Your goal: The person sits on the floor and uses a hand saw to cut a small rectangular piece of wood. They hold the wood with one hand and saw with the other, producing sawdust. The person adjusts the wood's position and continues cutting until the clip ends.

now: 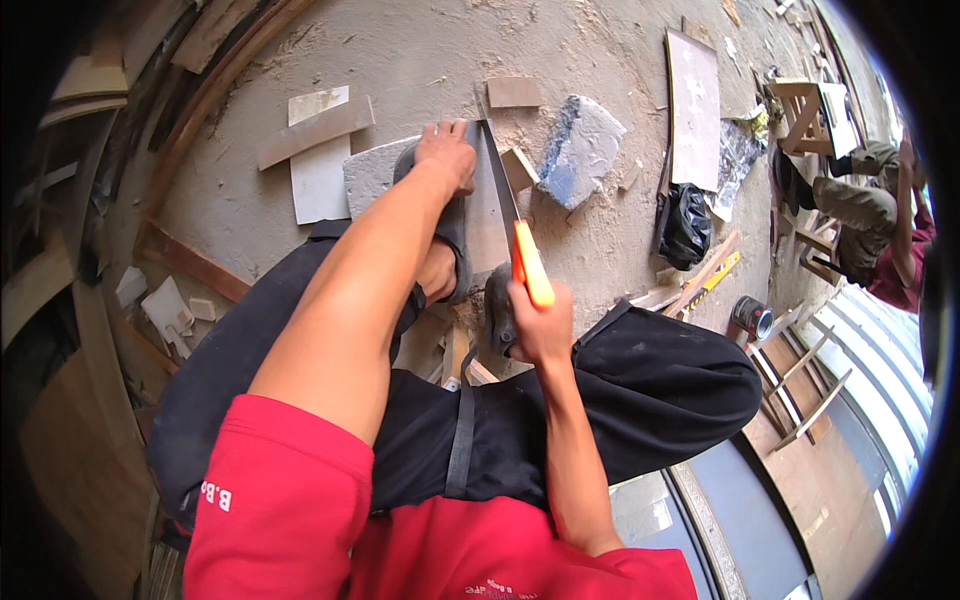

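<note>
Gripping a handsaw (524, 238) by its orange handle, the right hand (542, 322) is closed firmly, the blade pointing toward 11 o'clock alongside a board (487, 235). At 11 o'clock from it, the left hand (447, 157) bends its fingers near the board's far end; whether they grip, I cannot tell. From the saw's middle, a blue-and-white block (582, 150) lies at 2 o'clock.

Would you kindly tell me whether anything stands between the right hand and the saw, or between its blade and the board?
Nothing visible does: the right hand grips the saw by its orange handle, and no object shows between blade and board. A wood block lies just right of the blade.
</note>
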Demonstrator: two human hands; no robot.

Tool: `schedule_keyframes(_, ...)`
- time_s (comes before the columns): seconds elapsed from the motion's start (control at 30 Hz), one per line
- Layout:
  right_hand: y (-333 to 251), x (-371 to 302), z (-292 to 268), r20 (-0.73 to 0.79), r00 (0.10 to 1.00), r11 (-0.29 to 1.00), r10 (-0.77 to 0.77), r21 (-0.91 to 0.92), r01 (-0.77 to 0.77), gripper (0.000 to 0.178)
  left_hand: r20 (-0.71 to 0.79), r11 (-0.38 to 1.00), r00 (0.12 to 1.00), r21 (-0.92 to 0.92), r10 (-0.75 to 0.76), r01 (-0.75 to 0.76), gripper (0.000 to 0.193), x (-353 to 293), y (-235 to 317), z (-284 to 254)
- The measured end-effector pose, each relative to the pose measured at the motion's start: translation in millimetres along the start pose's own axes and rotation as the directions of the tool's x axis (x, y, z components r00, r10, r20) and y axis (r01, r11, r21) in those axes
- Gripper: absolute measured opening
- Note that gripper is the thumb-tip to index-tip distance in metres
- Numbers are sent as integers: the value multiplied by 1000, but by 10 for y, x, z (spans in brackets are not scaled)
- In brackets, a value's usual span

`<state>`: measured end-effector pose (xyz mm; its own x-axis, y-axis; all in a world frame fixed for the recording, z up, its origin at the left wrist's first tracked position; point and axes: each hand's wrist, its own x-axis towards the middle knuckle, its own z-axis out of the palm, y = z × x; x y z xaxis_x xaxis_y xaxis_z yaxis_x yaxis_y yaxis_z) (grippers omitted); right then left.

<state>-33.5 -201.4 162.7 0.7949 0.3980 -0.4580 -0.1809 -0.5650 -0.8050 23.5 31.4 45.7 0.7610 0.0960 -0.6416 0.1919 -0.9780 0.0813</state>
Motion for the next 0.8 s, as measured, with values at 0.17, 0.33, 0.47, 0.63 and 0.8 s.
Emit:
schedule_keyframes(0.17,-153,235,113,-8,999,998,51,-25,-51,27,7,997,1000,-81,-8,9,66,-8,-92,-45)
schedule_keyframes(0.33,-107,-127,96,-53,998,999,-39,-22,38,27,-57,985,998,-172,-28,18,61,11,-182,27)
schedule_keyframes(0.47,-104,418,286,-21,999,998,39,-53,-40,27,-38,989,999,-144,8,-14,60,79,-159,75)
schedule_keyframes(0.63,-182,-136,-69,-4,997,996,81,38,-81,29,59,986,998,-167,35,-25,61,83,-277,7)
schedule_keyframes(0.8,1,635,272,-28,997,983,73,168,-68,30,124,984,992,-176,20,2,59,67,-199,-164)
